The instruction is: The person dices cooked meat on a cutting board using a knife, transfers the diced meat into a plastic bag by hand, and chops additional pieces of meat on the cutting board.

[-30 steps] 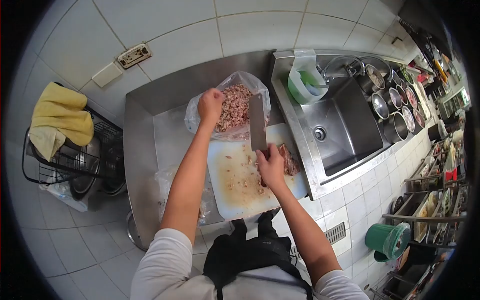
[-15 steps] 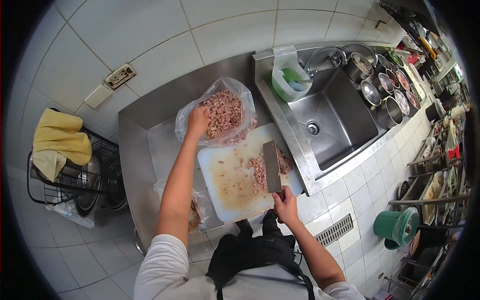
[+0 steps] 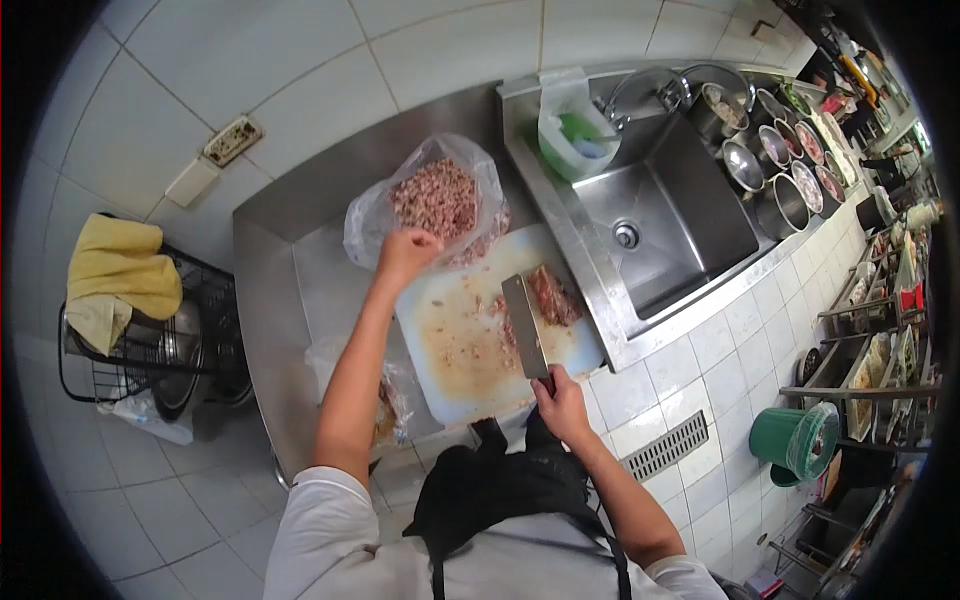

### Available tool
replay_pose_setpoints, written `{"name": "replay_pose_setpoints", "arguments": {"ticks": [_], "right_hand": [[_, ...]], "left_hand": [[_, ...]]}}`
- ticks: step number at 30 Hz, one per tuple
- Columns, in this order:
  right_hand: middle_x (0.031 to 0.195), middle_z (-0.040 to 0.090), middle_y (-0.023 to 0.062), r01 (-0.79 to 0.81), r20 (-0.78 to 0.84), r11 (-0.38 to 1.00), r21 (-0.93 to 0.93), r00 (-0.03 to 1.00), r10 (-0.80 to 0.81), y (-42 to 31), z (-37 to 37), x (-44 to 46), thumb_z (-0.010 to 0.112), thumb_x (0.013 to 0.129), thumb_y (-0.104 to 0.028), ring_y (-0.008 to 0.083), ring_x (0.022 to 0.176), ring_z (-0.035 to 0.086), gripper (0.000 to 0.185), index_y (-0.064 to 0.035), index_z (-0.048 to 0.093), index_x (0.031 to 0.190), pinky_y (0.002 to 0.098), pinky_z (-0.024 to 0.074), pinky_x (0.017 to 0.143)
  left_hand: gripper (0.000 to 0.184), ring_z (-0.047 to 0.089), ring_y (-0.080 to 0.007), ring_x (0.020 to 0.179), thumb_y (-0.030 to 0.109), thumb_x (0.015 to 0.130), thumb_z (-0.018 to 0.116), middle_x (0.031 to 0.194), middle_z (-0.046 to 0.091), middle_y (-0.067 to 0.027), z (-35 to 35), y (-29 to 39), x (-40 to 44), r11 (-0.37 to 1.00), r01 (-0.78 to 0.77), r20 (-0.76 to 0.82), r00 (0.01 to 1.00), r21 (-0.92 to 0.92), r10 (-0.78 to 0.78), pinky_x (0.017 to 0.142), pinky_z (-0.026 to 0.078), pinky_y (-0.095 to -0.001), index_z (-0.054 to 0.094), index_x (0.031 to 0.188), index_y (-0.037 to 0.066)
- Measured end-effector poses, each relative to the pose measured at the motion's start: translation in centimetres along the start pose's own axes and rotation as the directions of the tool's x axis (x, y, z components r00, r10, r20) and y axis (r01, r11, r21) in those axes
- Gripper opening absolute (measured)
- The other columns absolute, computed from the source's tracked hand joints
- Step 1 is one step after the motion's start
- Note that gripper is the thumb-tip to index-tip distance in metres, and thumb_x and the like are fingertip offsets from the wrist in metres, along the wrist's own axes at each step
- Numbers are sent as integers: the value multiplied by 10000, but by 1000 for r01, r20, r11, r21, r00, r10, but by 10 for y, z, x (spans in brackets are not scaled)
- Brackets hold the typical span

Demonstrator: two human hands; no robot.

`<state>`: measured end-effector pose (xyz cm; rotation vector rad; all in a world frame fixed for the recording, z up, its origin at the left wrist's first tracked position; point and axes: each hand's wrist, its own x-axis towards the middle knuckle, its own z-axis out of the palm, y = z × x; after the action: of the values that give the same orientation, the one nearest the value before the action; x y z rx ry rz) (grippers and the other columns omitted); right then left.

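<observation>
The head view shows the meat piece on the cutting board, straight out past the right hand and just right of the cleaver; whether blade and meat touch, I cannot tell. Both long axes run away from the body, leaning slightly left at the far end, so they lie nearly parallel. The right hand, clamped on the cleaver's handle, is nearer the meat piece than the left hand. The left hand's fingers are drawn in at the near side of the clear bag of chopped meat; whether they pinch anything, I cannot tell. Compared with half a second earlier, the left hand has come back from over the chopped meat, and the blade, which partly covered the meat piece, stands left of it, leaving it more exposed.
</observation>
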<state>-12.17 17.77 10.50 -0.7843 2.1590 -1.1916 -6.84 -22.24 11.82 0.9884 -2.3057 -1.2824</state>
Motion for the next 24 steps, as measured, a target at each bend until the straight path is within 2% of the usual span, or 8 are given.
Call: {"name": "replay_pose_setpoints", "arguments": {"ticks": [2,4,8,11,12,17,20,24], "right_hand": [[747,673,258,31,32,997,-67,999,-28,2,6,-1,681,980,-142,476,704,675,217,20,569,1072,543,512,633],[733,664,270,84,75,985,-151,994,-73,5,15,-4,663,988,-148,492,686,664,210,18,553,1055,565,512,621],[703,655,272,201,157,928,-314,975,-158,4,34,-7,631,996,-155,489,648,662,196,6,520,983,578,527,602],[712,656,277,198,175,920,-338,974,-145,-2,48,-6,637,988,-162,502,652,657,195,0,528,991,598,529,609],[701,666,255,243,185,899,-364,965,-186,-5,51,-5,611,992,-155,456,624,673,194,-9,495,937,555,540,584],[707,679,236,304,231,832,-464,948,-218,-9,67,-2,611,983,-151,433,618,691,182,-15,500,934,530,563,574],[720,694,223,328,265,780,-534,940,-214,-6,76,-3,606,975,-148,405,615,706,167,-19,507,937,500,582,568],[739,706,216,332,275,691,-642,941,-196,5,88,-7,597,963,-141,383,616,719,151,-14,516,954,473,591,559]], "left_hand": [[97,715,-206,693,121,811,821,799,768,-97,28,-21,-57,992,-2,-13,1000,125,4,670,556,-348,793,847,36],[148,719,-270,759,100,791,835,852,744,-111,61,-54,-104,967,36,-30,999,252,-30,715,568,-372,793,916,32],[320,712,-303,853,54,760,844,978,685,-133,89,-66,-156,973,63,-95,995,221,-42,798,576,-404,758,1065,9],[280,710,-307,848,42,764,830,969,682,-135,93,-67,-168,972,72,-171,985,223,-34,795,575,-402,758,1032,9],[266,710,-309,850,42,766,828,965,682,-136,94,-71,-169,976,68,-189,982,207,-28,795,574,-406,757,1021,8],[178,708,-318,859,54,789,809,947,684,-136,98,-83,-171,990,78,-240,970,119,-48,794,570,-427,752,951,8],[157,713,-308,844,49,799,810,940,696,-129,100,-77,-172,976,23,-276,960,217,39,784,575,-409,767,946,13],[115,703,-343,863,35,815,786,932,690,-138,106,-83,-170,945,-45,-283,949,325,142,795,566,-435,767,926,15]]}}
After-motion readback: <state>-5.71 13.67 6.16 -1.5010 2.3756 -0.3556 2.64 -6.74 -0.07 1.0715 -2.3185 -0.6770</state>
